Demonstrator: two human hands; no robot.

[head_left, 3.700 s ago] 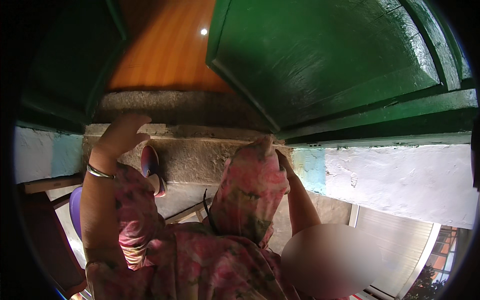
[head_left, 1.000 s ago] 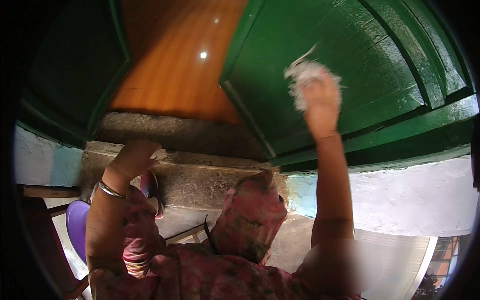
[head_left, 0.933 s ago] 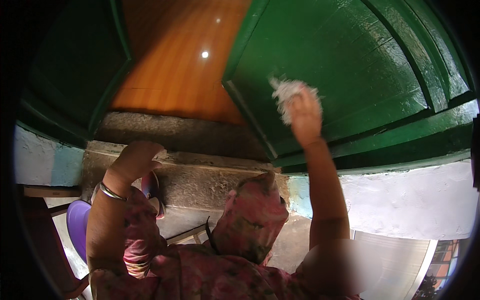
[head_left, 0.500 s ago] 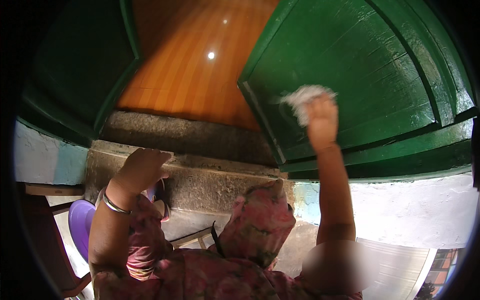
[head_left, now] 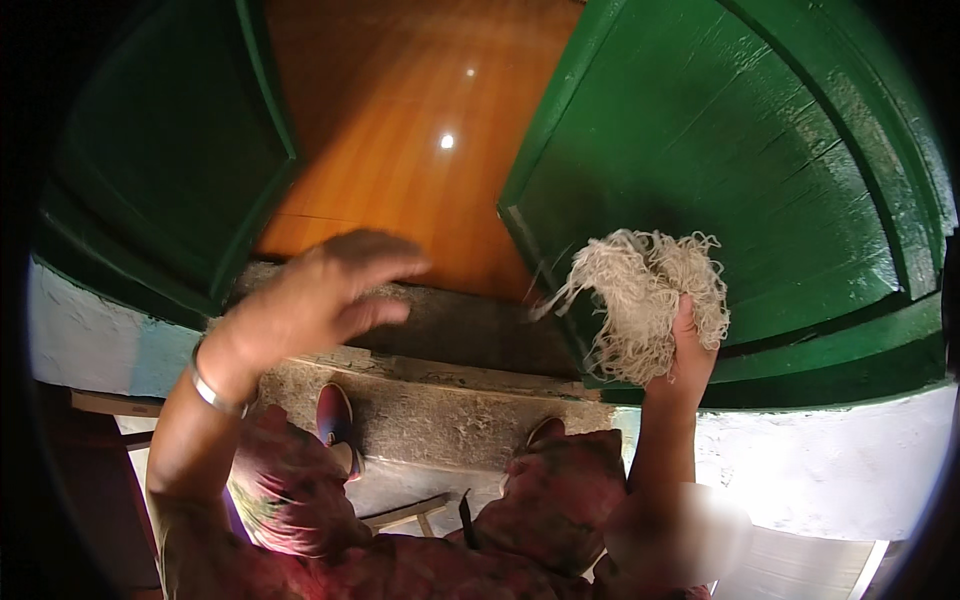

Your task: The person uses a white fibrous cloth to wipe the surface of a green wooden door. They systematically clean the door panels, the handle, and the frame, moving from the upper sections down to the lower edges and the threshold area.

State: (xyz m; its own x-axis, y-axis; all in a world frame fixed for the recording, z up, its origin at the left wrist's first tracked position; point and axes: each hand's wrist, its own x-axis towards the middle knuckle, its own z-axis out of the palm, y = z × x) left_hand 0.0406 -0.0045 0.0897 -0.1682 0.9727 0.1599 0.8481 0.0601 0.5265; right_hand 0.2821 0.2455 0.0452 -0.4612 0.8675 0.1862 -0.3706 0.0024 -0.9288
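A loose bundle of off-white cotton threads is gripped in my right hand, with the thumb pressed over it and some strands trailing off to the left. Behind it is the lower part of a green painted door panel; from this view I cannot tell whether the threads touch it. My left hand, with a silvery bangle at the wrist, is raised over the doorway's edge. Its fingers are stretched out, the thumb apart, slightly blurred, with nothing held.
A second green door panel stands on the left. Between the panels lies a shiny orange-brown floor, edged by a worn stone sill. My shoe is on the rough ground below. A whitish wall runs under the right panel.
My right hand has drawn the threads down, and the bundle now shows larger, bunched up in my grip. My left hand has risen and moved right, its fingers stretching out.
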